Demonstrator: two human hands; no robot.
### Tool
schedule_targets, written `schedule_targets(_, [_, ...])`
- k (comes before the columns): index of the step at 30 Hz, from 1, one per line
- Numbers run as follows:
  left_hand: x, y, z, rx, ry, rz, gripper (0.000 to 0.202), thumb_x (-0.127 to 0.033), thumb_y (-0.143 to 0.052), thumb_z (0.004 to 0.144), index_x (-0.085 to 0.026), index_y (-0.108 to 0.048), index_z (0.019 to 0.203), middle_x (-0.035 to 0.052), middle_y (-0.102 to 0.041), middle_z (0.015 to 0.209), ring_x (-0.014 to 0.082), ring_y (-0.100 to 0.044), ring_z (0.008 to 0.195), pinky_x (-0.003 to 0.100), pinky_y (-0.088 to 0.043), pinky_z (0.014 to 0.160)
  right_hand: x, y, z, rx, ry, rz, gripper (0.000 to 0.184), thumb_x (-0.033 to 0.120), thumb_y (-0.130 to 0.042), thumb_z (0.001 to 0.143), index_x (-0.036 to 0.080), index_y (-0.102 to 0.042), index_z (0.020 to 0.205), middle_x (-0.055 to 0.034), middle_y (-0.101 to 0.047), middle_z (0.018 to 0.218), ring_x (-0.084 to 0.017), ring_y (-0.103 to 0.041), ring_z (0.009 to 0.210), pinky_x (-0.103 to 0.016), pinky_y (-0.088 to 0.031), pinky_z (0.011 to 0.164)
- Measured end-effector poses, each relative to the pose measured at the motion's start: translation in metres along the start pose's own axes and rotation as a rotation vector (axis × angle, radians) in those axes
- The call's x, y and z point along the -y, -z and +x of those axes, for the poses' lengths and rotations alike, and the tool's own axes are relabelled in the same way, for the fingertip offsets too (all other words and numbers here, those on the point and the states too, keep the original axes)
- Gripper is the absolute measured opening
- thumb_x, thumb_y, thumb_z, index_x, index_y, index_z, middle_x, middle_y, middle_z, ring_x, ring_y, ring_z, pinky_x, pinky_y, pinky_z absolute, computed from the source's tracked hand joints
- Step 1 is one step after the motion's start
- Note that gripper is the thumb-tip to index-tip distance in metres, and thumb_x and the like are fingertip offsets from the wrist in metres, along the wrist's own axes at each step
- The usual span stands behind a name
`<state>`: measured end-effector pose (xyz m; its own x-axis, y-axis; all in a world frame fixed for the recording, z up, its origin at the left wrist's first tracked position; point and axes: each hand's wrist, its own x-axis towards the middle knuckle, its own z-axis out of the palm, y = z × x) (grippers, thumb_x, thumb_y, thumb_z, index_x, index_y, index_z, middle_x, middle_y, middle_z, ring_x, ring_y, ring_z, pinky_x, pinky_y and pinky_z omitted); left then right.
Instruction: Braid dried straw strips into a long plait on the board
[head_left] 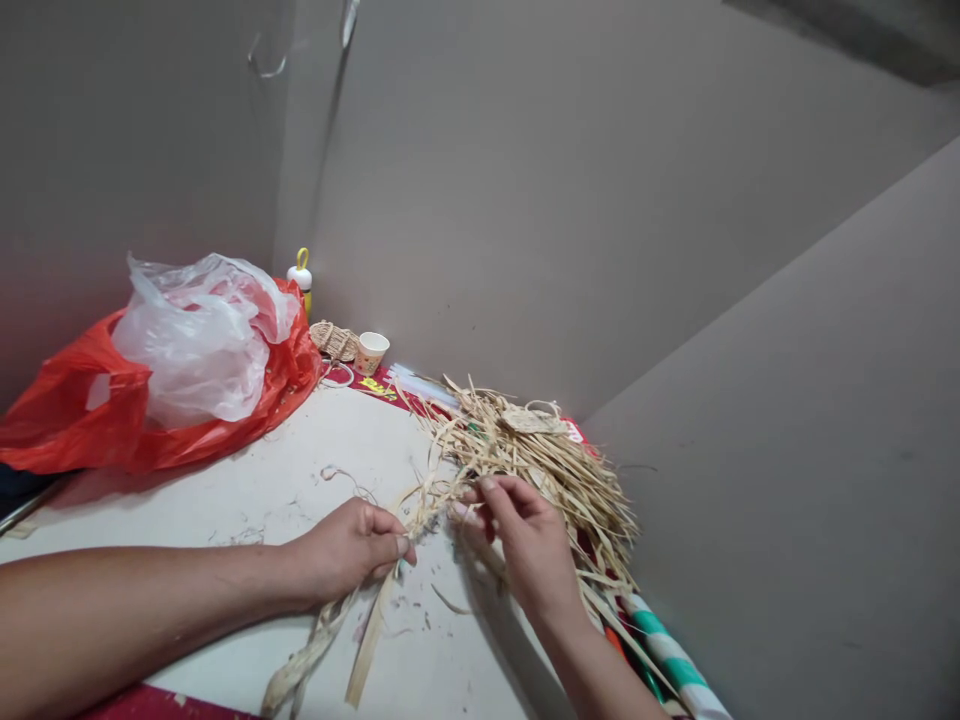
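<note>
A pale straw braid (429,506) runs between my two hands above a white board (300,480). My left hand (352,550) is closed on it, thumb and fingers pinching the strands. Below that hand hang a twisted bundle of straw (307,655) and a flat straw strip (369,640). My right hand (525,530) is closed too, its thumb and forefinger pinching the braid's far end beside a heap of straw (592,490). Exactly which strands it grips is hidden by the fingers.
At the left lies a red plastic bag (112,420) with a clear bag (202,330) on it. A paper cup (371,352), a woven straw piece (334,341) and a yellow-topped bottle (300,277) stand behind. Grey walls (525,200) close off the back; a striped roll (667,650) lies right.
</note>
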<state>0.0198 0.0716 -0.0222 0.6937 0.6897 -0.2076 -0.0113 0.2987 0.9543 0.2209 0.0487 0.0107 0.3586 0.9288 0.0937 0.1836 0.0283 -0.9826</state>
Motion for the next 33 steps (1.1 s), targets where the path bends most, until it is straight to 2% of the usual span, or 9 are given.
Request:
schedule_targets(3, [0.002, 0.0, 0.0, 0.01, 0.002, 0.046, 0.031, -0.042, -0.057, 0.075, -0.011, -0.063, 0.077, -0.0085, -0.035, 0.043, 0.0055, -0.022, 0.041, 0.023, -0.013, 0.043, 0.0, 0.013, -0.007, -0.066, 0.395, -0.4, 0.016, 0.031, -0.055, 0.084, 0.019, -0.06, 0.093, -0.0078, -0.065, 0.084, -0.018, -0.059, 0.07, -0.03, -0.048, 0.061])
schedule_targets(8, [-0.002, 0.0, -0.005, 0.065, -0.07, 0.164, 0.029, -0.041, -0.054, 0.077, -0.013, -0.06, 0.072, -0.0071, -0.035, 0.048, 0.0066, -0.026, 0.046, 0.021, -0.019, 0.045, 0.015, 0.01, -0.007, 0.37, 0.862, -0.94, 0.037, 0.013, -0.047, 0.084, 0.022, -0.055, 0.119, -0.0129, -0.056, 0.123, -0.026, -0.051, 0.11, -0.041, -0.042, 0.087])
schedule_targets(11, [-0.007, -0.001, -0.007, 0.037, -0.155, 0.238, 0.029, -0.039, -0.053, 0.077, -0.013, -0.057, 0.064, -0.0059, -0.036, 0.052, 0.0075, -0.029, 0.053, 0.02, -0.024, 0.05, 0.03, 0.006, -0.002, 0.513, 0.818, -1.139, 0.023, 0.012, -0.045, 0.085, 0.019, -0.065, 0.094, -0.0114, -0.066, 0.092, -0.023, -0.057, 0.085, -0.035, -0.044, 0.071])
schedule_targets(15, [-0.011, 0.0, -0.007, -0.051, -0.22, 0.244, 0.028, -0.038, -0.051, 0.077, -0.013, -0.058, 0.065, -0.0054, -0.038, 0.055, 0.0084, -0.032, 0.056, 0.019, -0.028, 0.054, 0.05, 0.009, -0.002, 0.494, 0.741, -1.108, 0.017, 0.02, -0.049, 0.086, 0.018, -0.063, 0.076, -0.0065, -0.061, 0.071, -0.018, -0.052, 0.067, -0.029, -0.038, 0.06])
schedule_targets(18, [-0.011, 0.001, -0.006, -0.09, -0.254, 0.201, 0.028, -0.038, -0.05, 0.078, -0.014, -0.059, 0.068, -0.0052, -0.039, 0.056, 0.0083, -0.032, 0.056, 0.019, -0.028, 0.054, 0.064, 0.006, -0.012, 0.492, 0.578, -0.863, 0.009, 0.026, -0.054, 0.084, 0.02, -0.061, 0.086, -0.0014, -0.057, 0.065, -0.014, -0.049, 0.059, -0.026, -0.036, 0.056])
schedule_targets(22, [-0.013, 0.0, -0.009, -0.1, -0.315, 0.165, 0.029, -0.038, -0.051, 0.079, -0.014, -0.058, 0.066, -0.005, -0.04, 0.056, 0.0082, -0.034, 0.056, 0.019, -0.03, 0.056, 0.071, -0.003, -0.026, 0.573, 0.22, -0.381, 0.035, 0.03, -0.061, 0.081, 0.022, -0.055, 0.114, 0.0015, -0.054, 0.068, -0.012, -0.048, 0.059, -0.024, -0.041, 0.056])
schedule_targets(26, [-0.018, -0.003, -0.012, -0.099, -0.371, 0.081, 0.032, -0.043, -0.052, 0.079, -0.014, -0.062, 0.073, 0.0, -0.056, 0.067, 0.0123, -0.049, 0.067, 0.022, -0.038, 0.068, 0.068, -0.009, -0.031, 0.674, 0.027, -0.066, 0.031, 0.031, -0.06, 0.08, 0.022, -0.062, 0.11, -0.0017, -0.058, 0.076, -0.011, -0.051, 0.058, -0.025, -0.044, 0.053])
schedule_targets(30, [-0.025, -0.003, -0.014, -0.107, -0.383, 0.048, 0.031, -0.043, -0.054, 0.078, -0.014, -0.063, 0.076, 0.0015, -0.06, 0.072, 0.0132, -0.052, 0.071, 0.023, -0.039, 0.071, 0.071, -0.01, -0.032, 0.732, 0.062, -0.169, 0.023, 0.027, -0.058, 0.082, 0.022, -0.067, 0.103, -0.0035, -0.065, 0.078, -0.014, -0.057, 0.065, -0.027, -0.047, 0.058])
schedule_targets(33, [-0.028, 0.002, -0.014, -0.08, -0.396, 0.139, 0.029, -0.04, -0.051, 0.08, -0.013, -0.062, 0.072, -0.0001, -0.058, 0.068, 0.0117, -0.049, 0.066, 0.022, -0.038, 0.068, 0.082, -0.008, -0.033, 0.723, 0.259, -0.452, 0.019, 0.025, -0.059, 0.082, 0.023, -0.07, 0.097, -0.0038, -0.067, 0.08, -0.015, -0.059, 0.068, -0.028, -0.046, 0.063])
